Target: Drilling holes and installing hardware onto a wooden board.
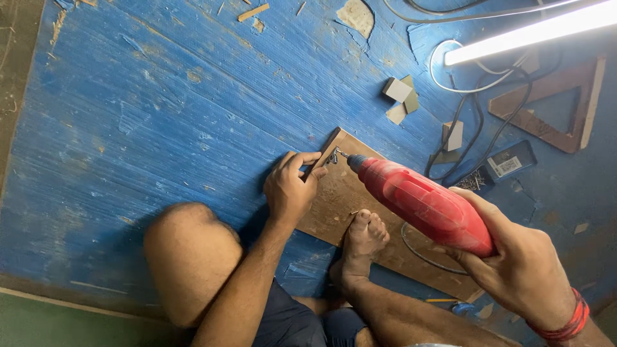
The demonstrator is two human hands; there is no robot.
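- Blue-painted floor [160,109] fills most of the view, scuffed and littered with chips; the person sits on it with one knee up at the lower left.
- Brown board [334,205] lies flat on the floor in front of the person, running from its upper corner near the middle of the view down toward the lower right, and a bare foot [363,241] rests on it, pinning it down.
- Red power drill [421,202] is angled down to the left, its bit tip [340,153] at the upper corner of the board, just beside a small cluster of screws there. Whether the bit has entered the wood yet cannot be told; by my judgement the work at this corner is in progress rather than finished, and no other driven screws show clearly along the board.
- Right hand [514,263] is closed firmly around the drill's rear grip, fingers wrapped tight.
- Left hand [292,186] is curled, thumb and fingertips pinching a narrow wooden strip [324,154] along the board's upper edge, holding it steady beside the bit.
- Small wood offcuts [402,96], black cables [469,128] and a lit tube lamp [533,32] lie well apart, at the upper right.
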